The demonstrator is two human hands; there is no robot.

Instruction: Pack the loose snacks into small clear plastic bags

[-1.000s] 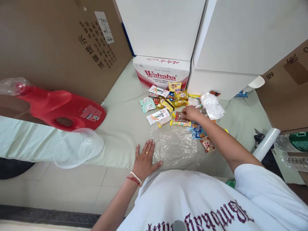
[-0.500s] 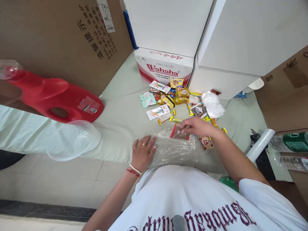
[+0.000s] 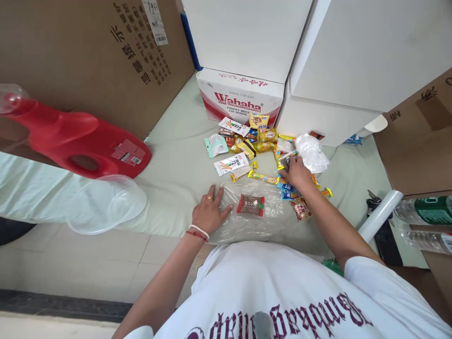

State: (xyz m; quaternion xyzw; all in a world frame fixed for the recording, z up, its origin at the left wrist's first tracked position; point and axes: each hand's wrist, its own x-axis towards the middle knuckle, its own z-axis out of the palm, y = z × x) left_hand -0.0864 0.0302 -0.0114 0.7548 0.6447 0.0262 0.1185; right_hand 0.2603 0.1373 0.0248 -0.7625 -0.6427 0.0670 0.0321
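Head view: brown packet (image 3: 250,205) lies on plastic film (image 3: 252,229), long axis left-to-right; left hand (image 3: 209,211) rests fingers spread; right hand (image 3: 298,174) meets dark packet (image 3: 285,162), grip indeterminable.

The right hand (image 3: 298,173) covers part of a dark packet (image 3: 285,161), so it cannot be told whether the fingers (image 3: 284,174) hold it. The white shirt (image 3: 268,273) hides some near edge of the clear plastic (image 3: 275,226). Print on the brown packet (image 3: 251,206) is too small to read. The picture's right side cuts the green-labelled bottle (image 3: 434,210).
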